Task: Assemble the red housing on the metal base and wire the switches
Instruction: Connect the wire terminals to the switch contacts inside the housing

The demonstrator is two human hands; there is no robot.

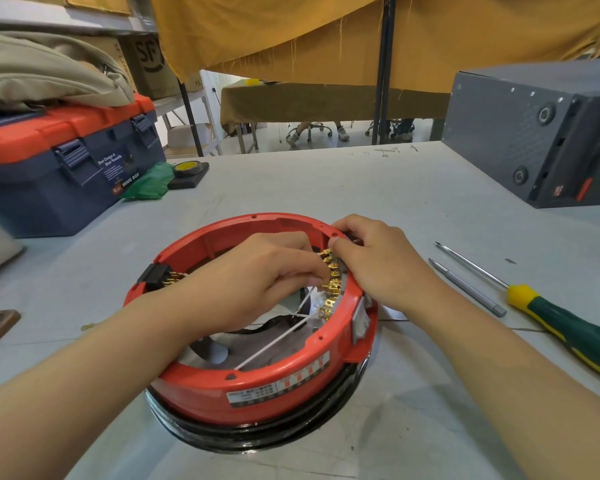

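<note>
A round red housing [201, 386] sits on a black-rimmed metal base [257, 434] at the near middle of the table. Along its right inner wall runs a row of gold switch terminals [331, 285]. White wires [274, 344] cross the inside of the ring. My left hand [257, 275] reaches inside, its fingertips pinched at the terminals where a white wire ends. My right hand [378, 261] grips the housing's far-right rim, thumb pressed beside the top terminals. A black connector block [155, 275] with gold pins sits in the left wall.
A green-and-yellow screwdriver [568, 327] and a thin grey tool [468, 289] lie to the right. A grey metal box [534, 133] stands at the back right. A blue-and-orange toolbox [59, 161] and a yellow tape roll [186, 168] are at the back left.
</note>
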